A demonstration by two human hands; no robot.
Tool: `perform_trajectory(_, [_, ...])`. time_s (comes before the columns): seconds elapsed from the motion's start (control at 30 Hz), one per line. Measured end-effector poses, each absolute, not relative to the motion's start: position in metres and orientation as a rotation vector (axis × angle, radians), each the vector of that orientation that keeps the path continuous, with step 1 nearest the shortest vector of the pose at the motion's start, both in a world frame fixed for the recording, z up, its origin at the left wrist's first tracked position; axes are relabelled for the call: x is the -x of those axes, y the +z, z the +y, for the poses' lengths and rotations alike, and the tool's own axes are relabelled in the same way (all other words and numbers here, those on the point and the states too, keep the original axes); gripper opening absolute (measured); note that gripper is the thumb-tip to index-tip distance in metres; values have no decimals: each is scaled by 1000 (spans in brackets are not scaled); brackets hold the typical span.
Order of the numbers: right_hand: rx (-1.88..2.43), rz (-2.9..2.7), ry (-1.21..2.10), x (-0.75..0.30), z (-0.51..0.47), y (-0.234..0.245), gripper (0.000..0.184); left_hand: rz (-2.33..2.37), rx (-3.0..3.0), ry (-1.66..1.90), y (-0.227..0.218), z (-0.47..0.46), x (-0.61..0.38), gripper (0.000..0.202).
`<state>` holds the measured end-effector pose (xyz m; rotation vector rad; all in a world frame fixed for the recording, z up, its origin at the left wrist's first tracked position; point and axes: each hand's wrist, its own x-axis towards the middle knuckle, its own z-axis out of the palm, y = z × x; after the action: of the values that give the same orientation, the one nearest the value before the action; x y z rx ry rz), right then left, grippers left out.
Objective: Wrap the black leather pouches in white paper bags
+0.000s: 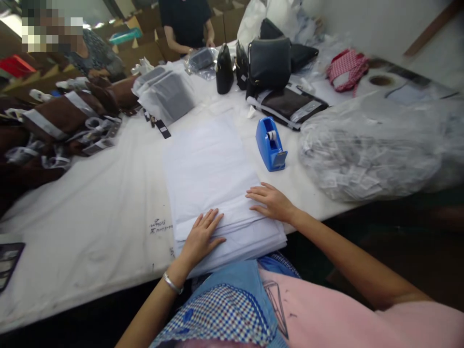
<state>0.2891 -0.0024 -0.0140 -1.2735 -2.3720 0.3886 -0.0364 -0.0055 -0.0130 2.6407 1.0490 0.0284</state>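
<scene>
A stack of white sheets [210,159], thin like tissue paper or plastic, lies at the table's front edge before me. Its near part shows a folded band across it, with more layers below. My left hand [203,238] rests on the near left of the stack, fingers stretched out and the palm down. Over at the right edge, my right hand [271,202] lies on the folded band with its fingers extended. Neither hand grips anything. A blue tape dispenser [270,145] stands just beyond my right hand.
Brown bags [54,116] crowd the left. Wrapped grey pieces [170,96] lie beyond the stack. Black bags [270,63] stand at the back, near a co-worker [186,24]. A clear plastic sack [369,150] fills the right, and a checked red cloth [346,70] lies behind it.
</scene>
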Motion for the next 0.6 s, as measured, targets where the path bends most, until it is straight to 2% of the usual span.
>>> perform_trajectory(0.13, [1150,-2590,400,-278,-20,-10,65,1056,-2685,25,-20,-3,35,57])
perform_trajectory(0.23, [1149,-2654,385,-270,-26,-14,75,1026,-2737,-11,-20,-4,33,60])
perform_trajectory(0.47, [1203,-2715,270,-254,-17,-8,69,1154,-2572,-37,0,10,28,71])
perform_trajectory(0.6, [1457,-2652,264,-247,-7,4,64,1135,-2490,-105,17,33,31,71])
